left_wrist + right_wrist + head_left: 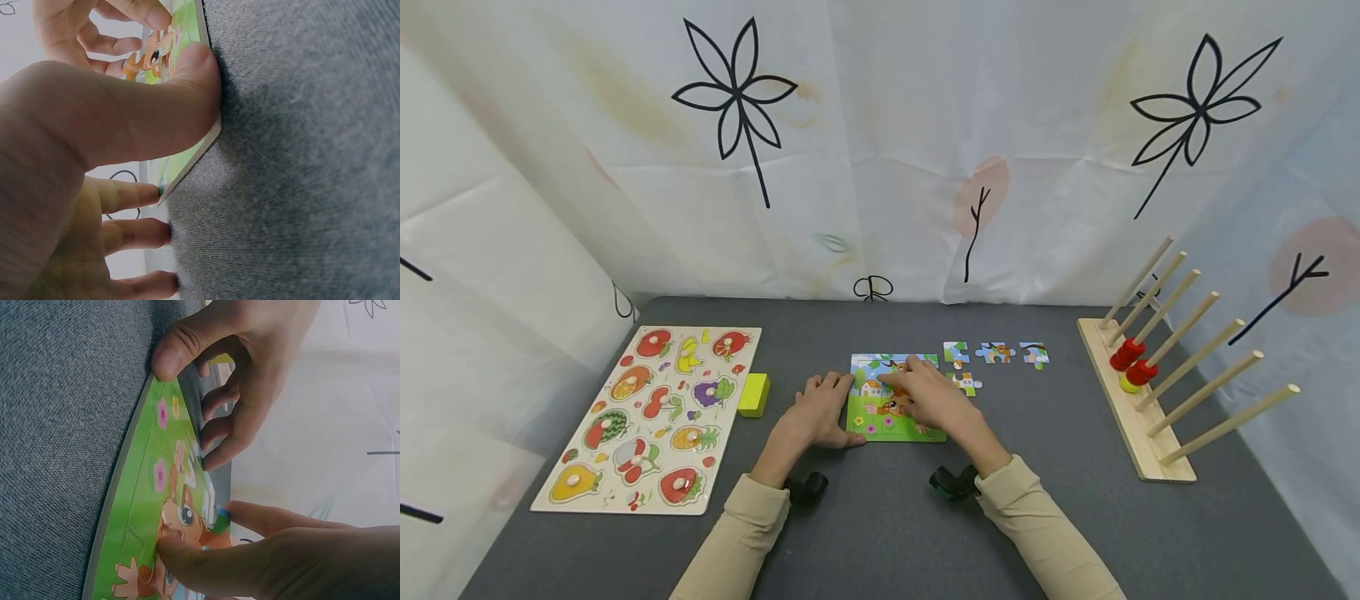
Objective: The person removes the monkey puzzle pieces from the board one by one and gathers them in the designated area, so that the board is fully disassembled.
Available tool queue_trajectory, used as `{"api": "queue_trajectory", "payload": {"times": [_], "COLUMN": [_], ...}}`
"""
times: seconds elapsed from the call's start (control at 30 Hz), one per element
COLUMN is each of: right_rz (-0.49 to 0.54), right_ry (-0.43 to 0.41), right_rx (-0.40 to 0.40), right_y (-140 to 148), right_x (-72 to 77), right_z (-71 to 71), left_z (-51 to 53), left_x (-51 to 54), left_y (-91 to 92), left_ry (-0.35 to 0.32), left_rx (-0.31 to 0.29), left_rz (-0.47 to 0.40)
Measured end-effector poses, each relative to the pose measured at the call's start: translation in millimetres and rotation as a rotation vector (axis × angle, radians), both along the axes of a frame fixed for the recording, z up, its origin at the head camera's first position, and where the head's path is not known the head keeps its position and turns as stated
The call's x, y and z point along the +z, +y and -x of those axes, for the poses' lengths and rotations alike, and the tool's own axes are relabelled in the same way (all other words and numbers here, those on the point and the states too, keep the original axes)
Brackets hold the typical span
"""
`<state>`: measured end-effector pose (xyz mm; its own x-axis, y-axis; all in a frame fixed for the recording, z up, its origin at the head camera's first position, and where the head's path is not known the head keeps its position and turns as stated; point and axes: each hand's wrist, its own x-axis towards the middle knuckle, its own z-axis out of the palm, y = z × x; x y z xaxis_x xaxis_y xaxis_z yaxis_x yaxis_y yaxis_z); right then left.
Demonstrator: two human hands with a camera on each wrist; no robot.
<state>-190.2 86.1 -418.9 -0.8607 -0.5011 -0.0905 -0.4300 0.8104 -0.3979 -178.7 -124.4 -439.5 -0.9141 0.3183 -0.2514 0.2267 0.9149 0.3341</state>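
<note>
Puzzle board: a thin, rectangular jigsaw of a cartoon animal scene, laid flat at mid-table in front of the person; a light rim is shown along its edge
Picture: an orange-brown animal with large dark eyes is printed on bright green grass, with pink and yellow flowers; a house and blue sky are set above
Seams: fine cut lines are seen across the green area
Loose pieces: four small interlocking pieces in blue, green and white, placed right of the puzzle board; three are spaced in a row, the fourth is set below, by the right hand
Left hand: relaxed and spread, nothing grasped; the thumb is pressed on the near-left corner, the index fingertip is rested at the left edge, two other fingertips are set on the grey fabric-textured tabletop
Right hand: unclenched, nothing seen gripped; thumb and index are held apart, the thumb tip placed on the animal's face
Forearms: both are reached forward, in beige sleeves
</note>
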Motion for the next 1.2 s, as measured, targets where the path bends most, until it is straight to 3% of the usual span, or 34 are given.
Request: {"api": "queue_trajectory", "payload": {"times": [0.67, 0.9, 1.2], "right_rz": [-0.028, -0.029, -0.014], "right_ry": [0.056, 0.125, 0.124], "right_rx": [0.02, 0.016, 0.01], "right_y": [-1, 6, 24], "right_x": [0.8, 1.9, 5.7], "right_z": [-2.5, -0.9, 5.3], "left_z": [0.1, -0.3, 1.2], "left_x": [-0.6, -0.7, -2.2], "left_y": [-0.1, 0.4, 0.2], "left_ry": [0.01, 0.009, 0.005], "left_rx": [-0.002, 0.002, 0.005], "left_rz": [0.008, 0.001, 0.01]}}
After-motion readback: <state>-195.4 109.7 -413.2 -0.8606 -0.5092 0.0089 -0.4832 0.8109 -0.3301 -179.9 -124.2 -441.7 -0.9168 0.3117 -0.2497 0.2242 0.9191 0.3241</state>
